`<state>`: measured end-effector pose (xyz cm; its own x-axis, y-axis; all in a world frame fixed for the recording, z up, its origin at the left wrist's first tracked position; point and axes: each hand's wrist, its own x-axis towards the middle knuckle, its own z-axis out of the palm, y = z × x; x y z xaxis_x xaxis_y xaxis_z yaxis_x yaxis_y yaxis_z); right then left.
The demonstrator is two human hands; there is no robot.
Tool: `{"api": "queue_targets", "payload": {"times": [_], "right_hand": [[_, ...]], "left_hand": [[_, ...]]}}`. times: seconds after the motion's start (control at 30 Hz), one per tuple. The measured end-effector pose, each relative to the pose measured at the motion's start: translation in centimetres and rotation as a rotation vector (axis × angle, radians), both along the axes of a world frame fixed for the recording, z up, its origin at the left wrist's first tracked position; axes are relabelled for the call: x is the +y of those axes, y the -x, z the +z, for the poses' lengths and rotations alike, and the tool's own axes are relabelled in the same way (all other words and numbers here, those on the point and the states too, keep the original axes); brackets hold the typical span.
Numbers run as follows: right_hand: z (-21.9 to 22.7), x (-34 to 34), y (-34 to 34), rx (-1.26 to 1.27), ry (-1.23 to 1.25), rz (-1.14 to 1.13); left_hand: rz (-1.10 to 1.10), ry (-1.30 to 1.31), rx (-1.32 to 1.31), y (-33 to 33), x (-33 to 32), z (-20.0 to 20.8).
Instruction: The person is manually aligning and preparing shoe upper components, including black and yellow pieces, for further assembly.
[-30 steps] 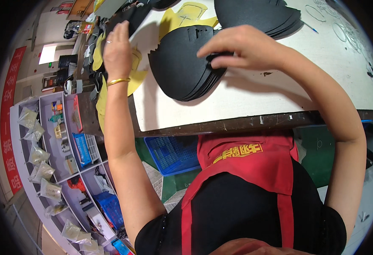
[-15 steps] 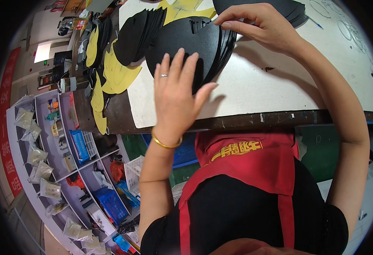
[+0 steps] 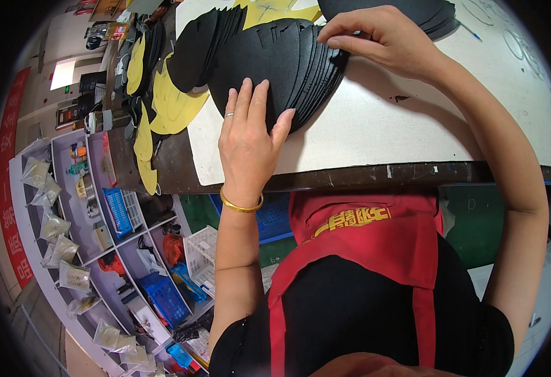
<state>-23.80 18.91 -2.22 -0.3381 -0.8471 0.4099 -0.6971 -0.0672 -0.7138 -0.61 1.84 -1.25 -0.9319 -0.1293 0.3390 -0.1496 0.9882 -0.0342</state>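
A thick stack of black, round-edged leather-like pieces lies fanned out on the white table covering. Their edges step one after another toward the right. My left hand, wearing a ring and a gold-coloured bangle, rests on the near left part of the stack, fingers stretched out and thumb apart. At the stack's upper right edge, my right hand has its thumb and forefinger bent together in a pinch on the margin of the pieces. How many pieces lie between these fingertips cannot be made out.
Another black stack leans to the left, beside yellow cut pieces. More black pieces lie at the far right, near a pen. The dark table edge runs before me. Shelving with baskets stands at lower left.
The black stack has spread into a wider fan, showing more stepped edges on its right. My left hand has slid slightly left and toward me. My right hand has barely moved.
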Motion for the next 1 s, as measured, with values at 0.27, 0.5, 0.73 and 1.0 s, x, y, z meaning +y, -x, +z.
{"api": "queue_targets", "payload": {"times": [0.27,0.5,0.73,1.0], "right_hand": [[-0.6,-3.8,-1.2,0.430,0.130,0.124],[1.4,-5.1,1.1,0.458,-0.048,0.376],[1.6,-5.8,-1.9,0.536,-0.013,0.329],[2.5,-7.7,1.9,0.302,0.503,-0.082]], "left_hand": [[-0.042,0.032,-0.011,0.2,-0.5,0.3],[-0.043,0.000,-0.045,0.1,-0.6,0.8],[-0.046,-0.002,0.001,0.2,-1.1,1.1],[-0.037,0.020,0.593,0.8,1.0,1.7]]}}
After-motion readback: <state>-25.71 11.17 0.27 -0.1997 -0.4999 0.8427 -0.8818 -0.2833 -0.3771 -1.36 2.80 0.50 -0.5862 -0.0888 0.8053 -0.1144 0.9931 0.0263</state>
